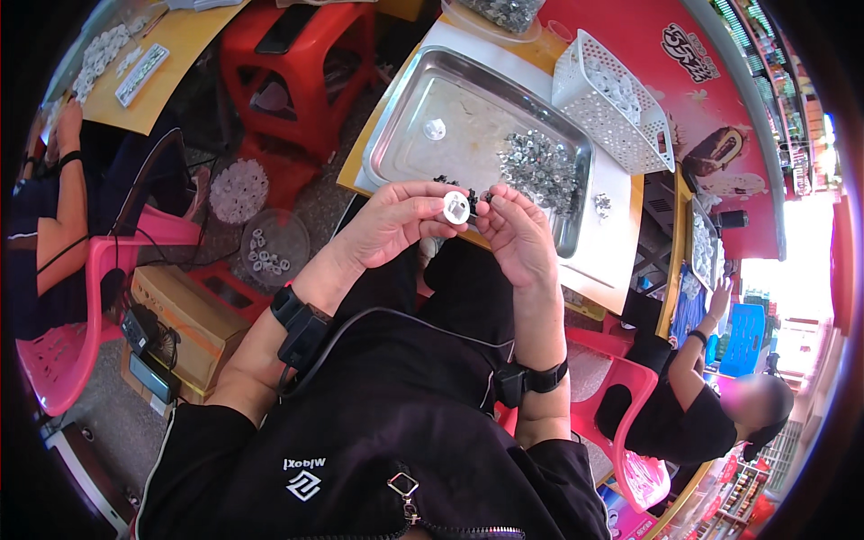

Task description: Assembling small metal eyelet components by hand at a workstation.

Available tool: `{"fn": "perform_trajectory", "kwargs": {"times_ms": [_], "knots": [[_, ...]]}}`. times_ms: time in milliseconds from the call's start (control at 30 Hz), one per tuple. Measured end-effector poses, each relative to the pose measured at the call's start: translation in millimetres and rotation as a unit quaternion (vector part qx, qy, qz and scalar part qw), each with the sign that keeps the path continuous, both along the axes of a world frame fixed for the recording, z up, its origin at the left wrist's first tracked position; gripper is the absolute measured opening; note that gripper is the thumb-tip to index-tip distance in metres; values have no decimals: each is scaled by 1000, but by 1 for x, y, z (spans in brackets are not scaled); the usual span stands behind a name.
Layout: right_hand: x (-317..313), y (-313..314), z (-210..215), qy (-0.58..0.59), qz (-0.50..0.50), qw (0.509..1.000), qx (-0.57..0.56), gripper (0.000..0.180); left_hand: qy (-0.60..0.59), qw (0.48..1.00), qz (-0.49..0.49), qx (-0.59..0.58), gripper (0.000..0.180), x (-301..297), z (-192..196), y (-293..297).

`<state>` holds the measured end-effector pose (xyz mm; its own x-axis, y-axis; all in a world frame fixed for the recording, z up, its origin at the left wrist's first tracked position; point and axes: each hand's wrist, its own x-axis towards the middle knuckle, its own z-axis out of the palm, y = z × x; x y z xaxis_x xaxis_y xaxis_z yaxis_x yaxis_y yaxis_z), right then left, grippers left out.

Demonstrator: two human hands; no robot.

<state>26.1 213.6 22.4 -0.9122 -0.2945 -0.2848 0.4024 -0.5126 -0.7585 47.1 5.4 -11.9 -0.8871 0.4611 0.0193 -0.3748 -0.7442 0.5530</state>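
The white plastic ring point(456, 207) sits between our two hands, held up in front of our chest and just near of the metal tray point(396, 135). Our left hand point(396, 220) pinches the ring by its left edge, thumb and fingers closed on it. Our right hand point(517, 234) meets it from the right, fingertips curled in against the ring and a small dark part point(472, 196) at its rim; we cannot tell whether that hand truly grips the ring or only the dark part.

The tray lies on the surface point(612, 243) beyond our hands. In it we see a heap of small silver metal pieces point(538, 166) toward the right and one white cap point(435, 129) lying apart at the left. A white basket point(621, 135) with more white pieces stands to the far right of the tray. A red stool point(297, 72) stands at the far left, and clear dishes of white parts point(270, 247) lie on the floor to our left. Another person point(693, 405) sits to our right.
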Motion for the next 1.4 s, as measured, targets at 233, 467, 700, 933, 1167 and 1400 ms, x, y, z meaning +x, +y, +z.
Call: {"fn": "perform_trajectory", "kwargs": {"times_ms": [233, 467, 700, 933, 1167, 1400], "knots": [[-2, 4, -5, -9, 19, 999, -36, 13, 1, 1000, -3, -1, 33, -1, 1, 0], [2, -2, 5, -17, 3, 1000, -13, 16, -1, 1000, 1, 9, 31, 0, 1, 0], [10, 7, 6, 29, 0, 1000, -11, 17, -3, 1000, -4, 9, 28, 3, 9, 4], [27, -6, 39, 165, -3, 964, 210, 12, -32, 999, -26, -1, 23, 6, 17, 6], [33, -9, 57, 400, 3, 796, 454, 14, -41, 998, -52, -6, 22, 9, 18, 11], [34, -9, 62, 443, 12, 724, 529, 14, -33, 998, -56, -18, 25, 9, 12, 12]]}}
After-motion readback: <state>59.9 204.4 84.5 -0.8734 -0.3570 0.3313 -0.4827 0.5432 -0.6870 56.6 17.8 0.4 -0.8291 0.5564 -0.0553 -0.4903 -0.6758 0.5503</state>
